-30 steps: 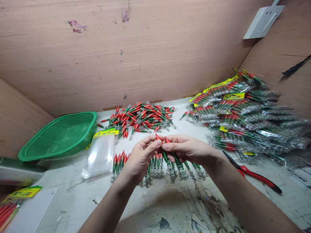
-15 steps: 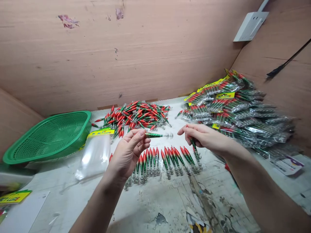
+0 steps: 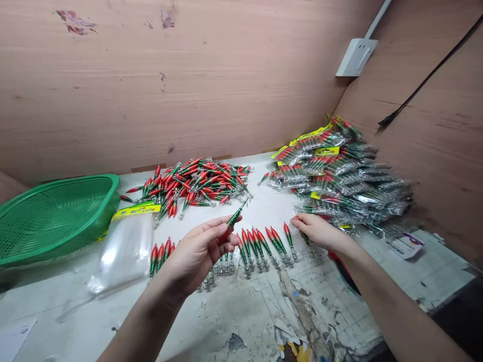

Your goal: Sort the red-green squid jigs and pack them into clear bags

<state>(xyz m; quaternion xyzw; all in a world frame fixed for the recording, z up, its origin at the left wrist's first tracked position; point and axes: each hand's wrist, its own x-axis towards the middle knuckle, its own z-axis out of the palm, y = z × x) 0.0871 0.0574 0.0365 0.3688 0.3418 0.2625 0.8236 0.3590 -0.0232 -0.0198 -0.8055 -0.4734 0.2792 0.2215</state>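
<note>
Between the thumb and fingers of my left hand [image 3: 204, 246] is a red and green lure [image 3: 234, 217], its hooked end pointing up and to the right. My right hand [image 3: 315, 229] pinches the red tip of another lure [image 3: 306, 242], whose hooked end points down at the right end of a row. That row of lures [image 3: 260, 244] lies on the white tabletop with red tips up and hooks toward me; my left hand and forearm cover part of it. Beyond the hands lies a loose pile of the same lures [image 3: 196, 183].
A green basket [image 3: 60, 216] stands at the left, beside clear bags with yellow headers [image 3: 130, 246]. Packed lures [image 3: 347, 176] are heaped at the right, near a white and purple card [image 3: 404, 245]. A red and black object [image 3: 344, 269] lies by my right forearm.
The view has shifted right. My left hand's lure has tilted from level to hooks up. My right hand has lowered its lure to the row's right end, and another lure now stands apart beside it.
</note>
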